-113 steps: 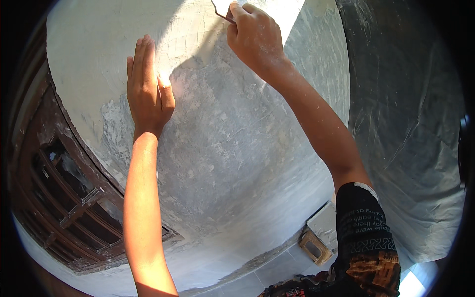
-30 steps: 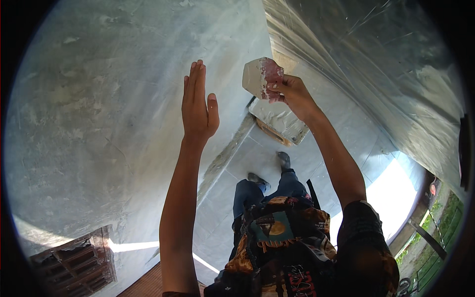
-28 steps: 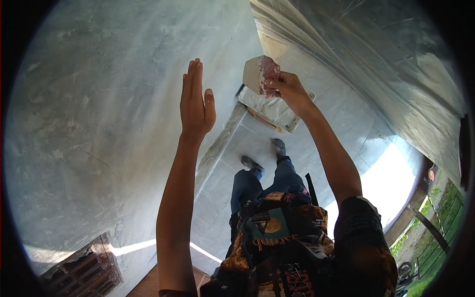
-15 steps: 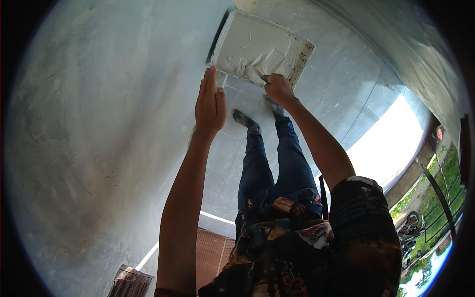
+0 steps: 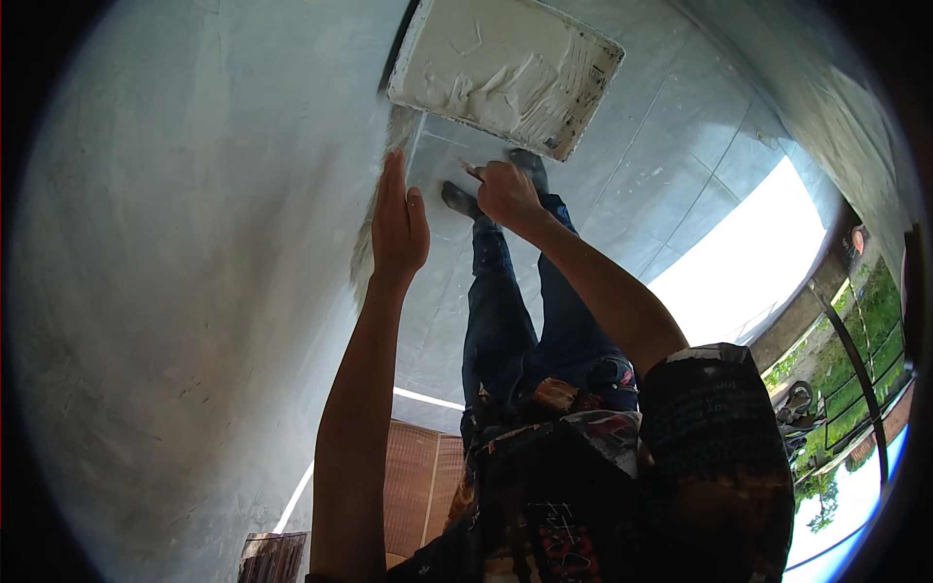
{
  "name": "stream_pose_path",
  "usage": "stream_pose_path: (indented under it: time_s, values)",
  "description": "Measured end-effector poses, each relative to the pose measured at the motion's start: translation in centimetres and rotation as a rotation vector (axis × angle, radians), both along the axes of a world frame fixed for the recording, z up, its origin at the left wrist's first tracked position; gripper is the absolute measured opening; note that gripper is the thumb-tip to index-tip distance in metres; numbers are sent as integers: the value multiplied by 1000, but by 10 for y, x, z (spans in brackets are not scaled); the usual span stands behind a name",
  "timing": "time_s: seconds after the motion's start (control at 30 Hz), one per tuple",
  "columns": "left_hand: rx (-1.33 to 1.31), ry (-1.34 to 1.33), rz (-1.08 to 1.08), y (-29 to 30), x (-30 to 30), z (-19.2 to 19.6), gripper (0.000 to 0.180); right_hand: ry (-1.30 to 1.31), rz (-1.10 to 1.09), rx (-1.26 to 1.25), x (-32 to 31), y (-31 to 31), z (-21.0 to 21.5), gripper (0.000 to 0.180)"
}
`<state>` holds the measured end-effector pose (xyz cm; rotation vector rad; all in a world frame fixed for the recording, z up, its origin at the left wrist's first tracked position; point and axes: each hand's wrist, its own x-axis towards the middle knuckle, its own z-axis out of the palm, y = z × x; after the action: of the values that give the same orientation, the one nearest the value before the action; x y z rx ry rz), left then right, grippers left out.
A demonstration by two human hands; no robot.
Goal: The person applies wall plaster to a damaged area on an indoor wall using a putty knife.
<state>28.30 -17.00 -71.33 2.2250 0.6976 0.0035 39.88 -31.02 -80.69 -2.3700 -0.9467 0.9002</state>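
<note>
My right hand (image 5: 509, 197) is closed on a small tool, seemingly a putty knife (image 5: 470, 170). Only its short end shows past the fingers; the rest is hidden. Just beyond the hand is a rectangular tray (image 5: 466, 119) with a smeared rim. Thick off-white paste (image 5: 505, 83) lies in it, ridged and scraped toward the near right side. My left hand (image 5: 399, 222) is held out flat with fingers straight and thumb slightly apart, and nothing in it. It is beside the grey wall (image 5: 214, 223); whether it touches the wall cannot be told.
My feet (image 5: 461, 199) stand on grey floor tiles (image 5: 622, 185) below the tray. Bright light falls across the floor at the right, with greenery (image 5: 865, 340) outside. A brown woven panel (image 5: 413, 486) and a dark slatted piece (image 5: 272, 557) are at the bottom.
My right hand has drawn the tool out of the paste and moved left and nearer, away from the tray. The left hand has come slightly nearer, still flat. The tray appears higher in view.
</note>
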Motion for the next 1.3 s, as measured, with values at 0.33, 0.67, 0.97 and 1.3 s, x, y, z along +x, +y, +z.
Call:
stream_pose_path:
  time_s: [0.33, 0.67, 0.97, 1.3]
  values:
    - [-51, -33, 1, -9, 11, -5, 51, 1380, -1578, 599, 0, -39, -62, 21]
    - [-51, 6, 9, -21, -13, -11, 51, 21, -420, 163, 18, -70, 15, 12]
    - [-23, 46, -11, -31, -19, -14, 53, -174, 153, 43, 84, -29, -25, 13]
    - [-32, 51, 22, -29, -33, -15, 52, -186, 267, 134, 94, 22, -43, 17]
